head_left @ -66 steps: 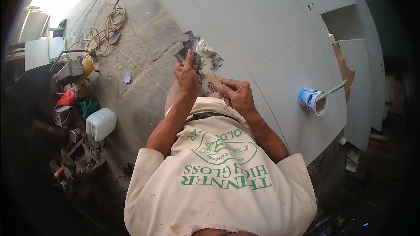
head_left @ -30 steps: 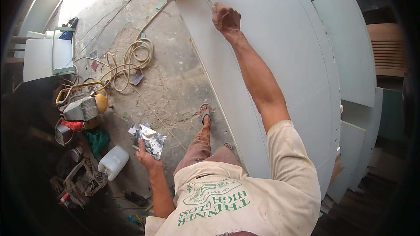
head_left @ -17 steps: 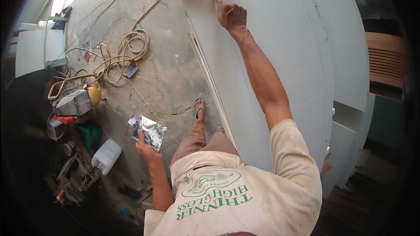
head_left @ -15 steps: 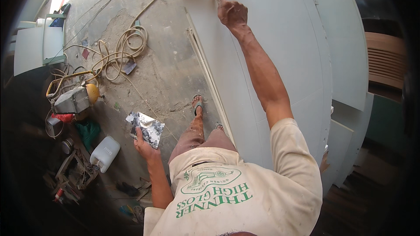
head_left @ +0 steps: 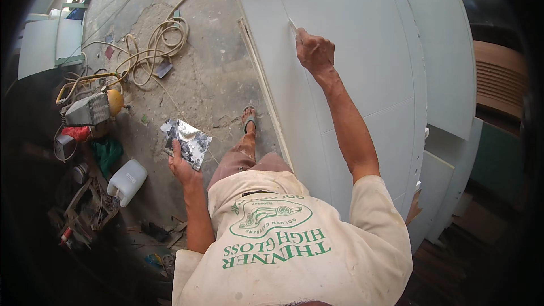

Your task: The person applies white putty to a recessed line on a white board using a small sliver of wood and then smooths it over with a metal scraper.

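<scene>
My right hand [head_left: 315, 51] is closed around a thin, pale tool [head_left: 292, 24], perhaps a putty knife; most of it is hidden in the fist. Its tip meets a thin line on a large pale grey door panel [head_left: 362, 73]. Out to the left, over the floor, my left hand [head_left: 182, 162] grips a flat metal plate [head_left: 194, 141] smeared with white and dark patches. The thumb lies over the plate's near edge, and the other fingers are mostly hidden behind it.
A coiled beige hose [head_left: 153, 51] lies on the concrete floor [head_left: 209, 51]. To the left are a floodlight [head_left: 88, 110] with a yellow frame, a white jerrycan [head_left: 127, 182] and a green cloth [head_left: 106, 156]. More pale panels [head_left: 445, 51] and brown slatted pieces [head_left: 498, 76] stand at the right.
My right hand has drawn the tool nearer to me along the panel's line, from its far corner. The left hand still holds the plate, and the whole view has shifted slightly.
</scene>
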`<action>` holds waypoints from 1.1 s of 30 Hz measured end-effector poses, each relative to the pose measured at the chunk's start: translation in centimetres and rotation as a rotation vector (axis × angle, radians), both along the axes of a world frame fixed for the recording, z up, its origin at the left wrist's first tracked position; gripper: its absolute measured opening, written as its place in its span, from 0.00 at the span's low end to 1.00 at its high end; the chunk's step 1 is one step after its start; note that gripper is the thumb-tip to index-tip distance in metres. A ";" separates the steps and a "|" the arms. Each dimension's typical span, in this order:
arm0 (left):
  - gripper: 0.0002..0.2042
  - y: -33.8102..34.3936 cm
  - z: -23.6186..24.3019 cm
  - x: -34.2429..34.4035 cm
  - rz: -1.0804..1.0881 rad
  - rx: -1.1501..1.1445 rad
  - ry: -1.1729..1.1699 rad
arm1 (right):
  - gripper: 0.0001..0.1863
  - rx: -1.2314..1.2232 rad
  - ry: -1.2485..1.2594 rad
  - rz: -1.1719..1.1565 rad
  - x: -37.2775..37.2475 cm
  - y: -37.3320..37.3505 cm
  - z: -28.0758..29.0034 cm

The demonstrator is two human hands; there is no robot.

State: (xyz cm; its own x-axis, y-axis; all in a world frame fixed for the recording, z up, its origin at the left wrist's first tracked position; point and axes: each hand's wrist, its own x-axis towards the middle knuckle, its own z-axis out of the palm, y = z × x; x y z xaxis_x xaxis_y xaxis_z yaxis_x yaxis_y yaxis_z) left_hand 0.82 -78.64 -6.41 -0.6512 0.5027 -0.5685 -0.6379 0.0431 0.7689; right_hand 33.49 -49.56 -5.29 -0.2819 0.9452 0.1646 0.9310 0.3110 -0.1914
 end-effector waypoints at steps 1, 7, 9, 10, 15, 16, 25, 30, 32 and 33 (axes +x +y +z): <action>0.13 -0.3 -0.1 0.4 0.007 0.021 0.006 | 0.04 -0.007 0.004 0.001 0.5 -1.4 -0.1; 0.12 -2.7 0.7 3.1 -0.027 0.025 -0.014 | 0.04 -0.003 0.063 -0.008 3.7 -9.9 -0.3; 0.11 -3.9 0.6 4.1 -0.038 0.042 -0.024 | 0.04 0.008 0.081 -0.005 4.8 -12.8 -0.5; 0.11 -4.3 0.6 4.5 -0.058 0.051 -0.025 | 0.05 0.002 0.096 -0.009 5.4 -14.2 -0.7; 0.10 -6.5 1.6 7.1 -0.122 0.090 -0.013 | 0.08 0.004 0.165 -0.015 8.3 -21.8 -1.2; 0.10 -7.1 1.7 7.7 -0.134 0.098 -0.015 | 0.09 0.001 0.165 -0.017 9.0 -23.5 -1.0; 0.08 -12.1 2.6 11.2 -0.239 0.095 0.038 | 0.11 -0.009 0.177 -0.065 13.8 -37.9 -1.0; 0.09 -15.1 3.3 12.8 -0.295 0.097 0.078 | 0.11 -0.020 0.212 -0.090 16.4 -45.8 -0.9; 0.08 -16.1 3.1 12.9 -0.362 0.105 0.133 | 0.11 -0.024 0.193 -0.104 17.6 -48.8 -1.0; 0.08 -16.8 2.2 12.5 -0.386 0.096 0.185 | 0.11 -0.026 0.183 -0.110 18.1 -50.3 -1.0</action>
State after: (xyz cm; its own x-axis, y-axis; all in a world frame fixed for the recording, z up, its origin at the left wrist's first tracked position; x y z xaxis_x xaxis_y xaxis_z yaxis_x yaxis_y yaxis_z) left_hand 13.32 -95.49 -4.23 -0.4915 0.7741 -0.3990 -0.4402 0.1746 0.8808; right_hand 51.61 -99.90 -6.31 -0.1448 0.9731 0.1792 0.9078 0.2027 -0.3671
